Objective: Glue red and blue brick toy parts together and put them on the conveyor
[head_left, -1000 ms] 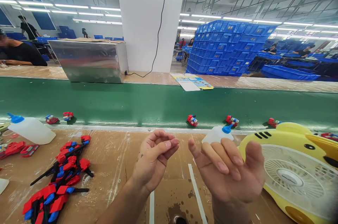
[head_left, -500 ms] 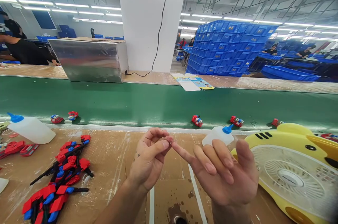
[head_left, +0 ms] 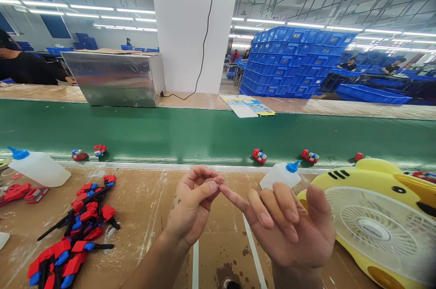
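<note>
Above the brown work surface (head_left: 143, 216), my left hand (head_left: 195, 205) has its thumb and index finger pinched together at the tip of my right index finger. Whether anything lies between them is too small to make out. My right hand (head_left: 288, 223) is turned palm up, its index finger stretched toward the left hand, the thumb apart and the other fingers partly bent, with nothing visible in it. A white bottle with a blue cap (head_left: 279, 175) stands just behind my right hand.
Red, blue and black toy parts (head_left: 80, 225) are heaped at left, near another bottle (head_left: 41, 168). A yellow fan (head_left: 374, 230) is at right. Small toy pieces (head_left: 259, 156) lie on the green belt (head_left: 190, 134). Blue crates (head_left: 289, 64) and people are beyond.
The small toy pieces on the green belt have shifted slightly right. My hands keep nearly the same pose and contact. A person at the far left has moved.
</note>
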A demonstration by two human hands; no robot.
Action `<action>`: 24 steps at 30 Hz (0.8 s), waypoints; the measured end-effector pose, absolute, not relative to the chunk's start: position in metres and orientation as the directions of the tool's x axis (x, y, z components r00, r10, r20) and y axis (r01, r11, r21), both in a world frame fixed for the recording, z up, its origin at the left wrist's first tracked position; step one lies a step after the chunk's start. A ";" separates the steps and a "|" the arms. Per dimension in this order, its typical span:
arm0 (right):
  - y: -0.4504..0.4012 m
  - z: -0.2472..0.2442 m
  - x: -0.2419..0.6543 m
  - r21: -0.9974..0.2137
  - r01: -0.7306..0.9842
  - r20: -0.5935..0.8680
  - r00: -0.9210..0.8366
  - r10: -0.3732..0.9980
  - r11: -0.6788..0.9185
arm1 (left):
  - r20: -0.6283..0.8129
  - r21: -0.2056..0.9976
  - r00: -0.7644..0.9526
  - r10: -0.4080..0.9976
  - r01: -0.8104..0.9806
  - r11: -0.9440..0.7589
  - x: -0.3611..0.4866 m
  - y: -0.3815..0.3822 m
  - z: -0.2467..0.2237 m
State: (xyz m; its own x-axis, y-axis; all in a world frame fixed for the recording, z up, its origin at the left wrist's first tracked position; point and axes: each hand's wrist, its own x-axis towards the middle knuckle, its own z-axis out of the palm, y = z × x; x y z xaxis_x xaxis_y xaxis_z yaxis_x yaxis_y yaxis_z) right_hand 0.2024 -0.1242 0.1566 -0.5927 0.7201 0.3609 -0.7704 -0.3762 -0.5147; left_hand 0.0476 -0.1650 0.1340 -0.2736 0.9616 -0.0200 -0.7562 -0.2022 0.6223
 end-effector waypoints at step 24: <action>-0.128 0.157 0.210 -0.527 -0.793 0.381 -0.541 0.750 -0.304 | -0.004 0.655 -0.251 0.968 -0.732 -0.188 0.045 -0.166 0.136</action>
State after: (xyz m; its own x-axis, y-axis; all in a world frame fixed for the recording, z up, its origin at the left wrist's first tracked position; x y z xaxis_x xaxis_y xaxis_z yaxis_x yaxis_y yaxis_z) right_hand 0.2100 -0.1285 0.1573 -0.5411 0.7496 0.3813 -0.7933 -0.3044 -0.5273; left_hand 0.0452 -0.1658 0.1358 -0.2511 0.9679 -0.0036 -0.7320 -0.1875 0.6550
